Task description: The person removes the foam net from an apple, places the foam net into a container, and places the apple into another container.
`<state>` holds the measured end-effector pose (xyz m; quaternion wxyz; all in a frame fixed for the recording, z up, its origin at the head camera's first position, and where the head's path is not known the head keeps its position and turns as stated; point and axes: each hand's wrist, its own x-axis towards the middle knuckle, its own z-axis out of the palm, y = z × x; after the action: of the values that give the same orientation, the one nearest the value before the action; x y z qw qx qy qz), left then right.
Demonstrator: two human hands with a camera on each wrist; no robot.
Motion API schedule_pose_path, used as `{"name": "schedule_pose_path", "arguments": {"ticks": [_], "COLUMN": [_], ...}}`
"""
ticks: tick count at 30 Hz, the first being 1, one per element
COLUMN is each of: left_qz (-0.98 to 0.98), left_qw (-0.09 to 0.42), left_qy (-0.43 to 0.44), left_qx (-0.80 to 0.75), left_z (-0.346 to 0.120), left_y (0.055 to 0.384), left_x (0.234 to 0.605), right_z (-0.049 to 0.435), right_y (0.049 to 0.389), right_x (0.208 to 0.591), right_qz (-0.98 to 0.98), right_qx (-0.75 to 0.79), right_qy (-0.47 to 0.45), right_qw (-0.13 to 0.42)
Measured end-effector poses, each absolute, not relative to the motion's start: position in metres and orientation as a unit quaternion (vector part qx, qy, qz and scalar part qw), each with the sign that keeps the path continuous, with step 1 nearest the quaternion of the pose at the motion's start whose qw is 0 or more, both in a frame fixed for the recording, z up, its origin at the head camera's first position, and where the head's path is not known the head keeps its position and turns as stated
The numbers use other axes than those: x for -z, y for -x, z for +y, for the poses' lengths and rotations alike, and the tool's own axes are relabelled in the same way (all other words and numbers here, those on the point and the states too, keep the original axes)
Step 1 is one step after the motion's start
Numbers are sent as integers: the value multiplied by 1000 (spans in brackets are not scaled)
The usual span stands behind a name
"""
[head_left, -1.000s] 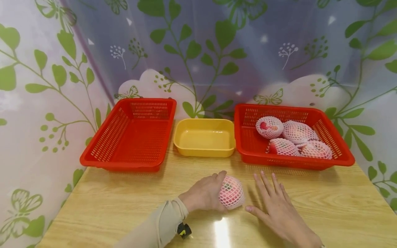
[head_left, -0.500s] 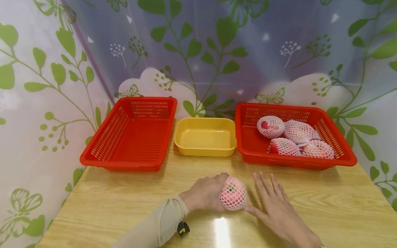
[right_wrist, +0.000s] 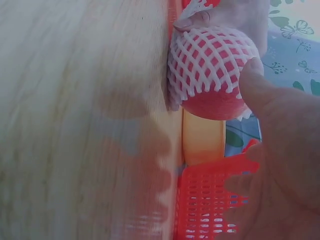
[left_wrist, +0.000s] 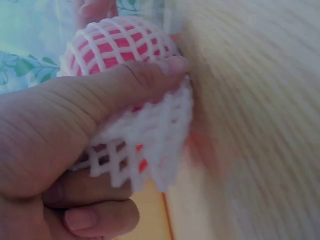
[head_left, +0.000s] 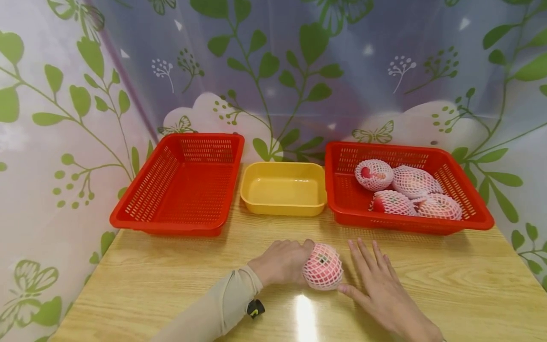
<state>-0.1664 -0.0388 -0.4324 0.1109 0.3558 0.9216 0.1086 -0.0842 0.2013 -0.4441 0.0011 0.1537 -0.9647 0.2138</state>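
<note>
My left hand (head_left: 284,262) grips a round red fruit (head_left: 323,268) in a white foam net, low over the front middle of the wooden table. In the left wrist view the thumb lies across the net (left_wrist: 150,145), whose loose end hangs toward that wrist. My right hand (head_left: 382,287) is spread flat, fingers straight, just right of the fruit. Its thumb tip is at the fruit's side; whether they touch I cannot tell. The right wrist view shows bare red skin on the fruit (right_wrist: 212,105) below the net's edge.
At the back left stands a red basket (head_left: 168,227) with nothing in it. A yellow tray (head_left: 284,209) is in the middle. The right red basket (head_left: 393,221) holds several netted fruits (head_left: 373,175). Patterned curtains (head_left: 273,85) enclose the table (head_left: 171,266).
The fruit has shifted slightly right in my left hand and turned a little, bringing it closer to my right thumb. My right hand stays about where it was.
</note>
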Motion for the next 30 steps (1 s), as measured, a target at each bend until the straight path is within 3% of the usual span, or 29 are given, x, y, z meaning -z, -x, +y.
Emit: {"name": "schedule_pose_path", "arguments": {"ticks": [7, 15, 30], "left_qz": [924, 923, 943], "left_qw": [140, 114, 87], "left_qy": [-338, -363, -320], "left_qx": [-111, -63, 23], "left_z": [-35, -34, -46], "left_y": [163, 168, 157], "left_x": [425, 415, 400], "right_z": [206, 209, 205], "right_y": [81, 81, 84], "right_x": [447, 446, 447], "right_qz": [-964, -964, -962], "right_qx": [-219, -224, -226], "right_qy": [-150, -147, -150], "right_qw": [-2, 4, 6]}}
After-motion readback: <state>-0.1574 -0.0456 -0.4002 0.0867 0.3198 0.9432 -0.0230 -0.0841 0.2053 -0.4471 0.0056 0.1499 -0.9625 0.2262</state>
